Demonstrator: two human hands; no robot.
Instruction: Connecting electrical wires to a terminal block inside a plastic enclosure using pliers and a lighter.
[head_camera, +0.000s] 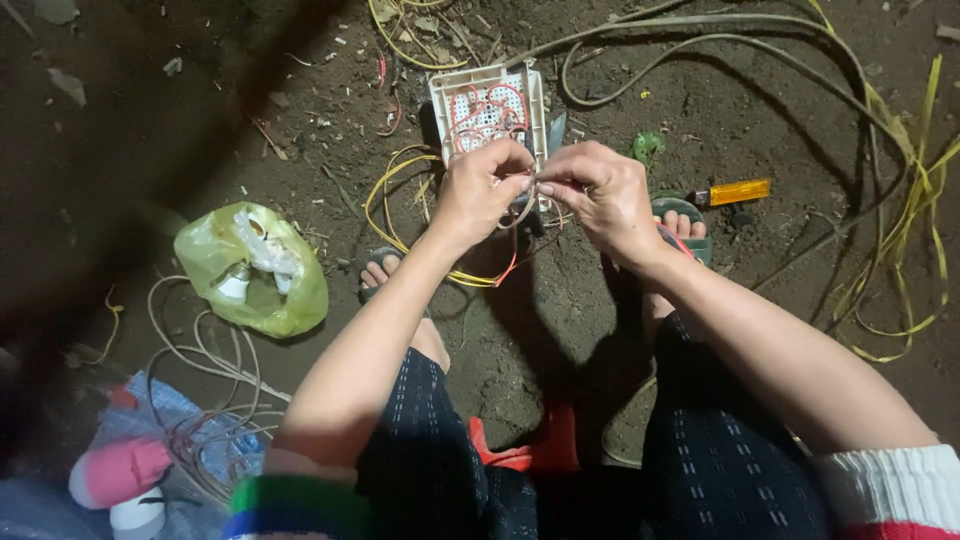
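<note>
Bare packed earth, strewn with cable offcuts and debris, fills the frame. Upper centre: a white rectangular plastic electrical box (488, 108) threaded with thin red wires lies flat on the ground. Just below it, the left hand (484, 190) and right hand (598, 196) meet fingertip to fingertip, each closed in a fine pinch on a thin pale wire (522, 198) stretched between them; the remaining fingers are loosely curled. Judged from its slack curves, the wire is light, pliable and small enough to slip, so it is best gripped close to the working end with the fingertips. Looped yellow cable (400, 215) lies beneath the hands. Centre right: an orange-handled screwdriver (728, 192). Centre left: a yellow-green plastic bag (252, 268). Lower left: coiled white cord (205, 365).
</note>
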